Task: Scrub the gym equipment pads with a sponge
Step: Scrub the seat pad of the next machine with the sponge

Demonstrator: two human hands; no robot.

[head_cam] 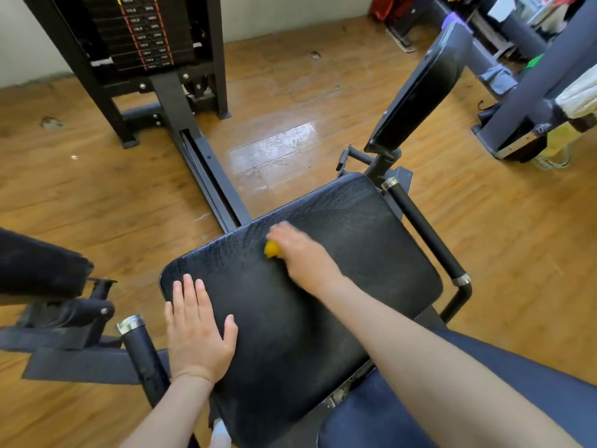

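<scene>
A black textured seat pad (352, 240) of a gym machine fills the middle of the view. My right hand (298, 253) grips a yellow sponge (272, 249) and presses it on the pad near its far left part; the hand is motion-blurred. Only a small piece of the sponge shows under the fingers. My left hand (197, 328) lies flat with straight fingers on the pad's near left corner. A second black pad (420, 88), tilted upright on a post, stands beyond the seat at the right.
Black side handles with chrome rings flank the seat (426, 231) (142, 350). A weight stack (145, 33) on a black frame stands at the back left. A dark roller pad (38, 266) sits at the left. Another grey machine (529, 92) stands on the wooden floor (97, 195) at the right.
</scene>
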